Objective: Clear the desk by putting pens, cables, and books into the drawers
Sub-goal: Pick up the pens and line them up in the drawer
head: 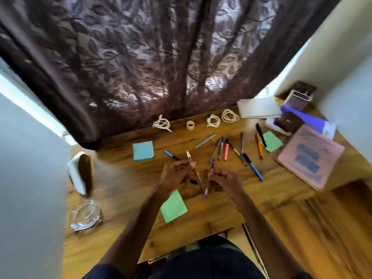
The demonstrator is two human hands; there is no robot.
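Observation:
My left hand [174, 172] grips a clear pen [190, 160] that points away from me, above the middle of the wooden desk [124, 186]. Close beside it, my right hand [223, 179] holds a purple-capped pen [209, 178] almost upright. Several more pens [225, 149] lie scattered behind my hands, among them a blue one [253, 167], an orange one [259, 147] and a black one [261, 135]. Three white coiled cables [213, 120] lie along the back edge by the curtain. A pink book [311, 156] and a white notebook [258, 108] sit at the right.
Sticky-note pads lie about: blue [143, 151], green [174, 206] near my forearm, green [271, 141] at the right. A tape roll [190, 125] sits at the back. A glass bowl [86, 215] and a white-brown object [80, 174] occupy the left edge. A pen holder [298, 98] stands back right.

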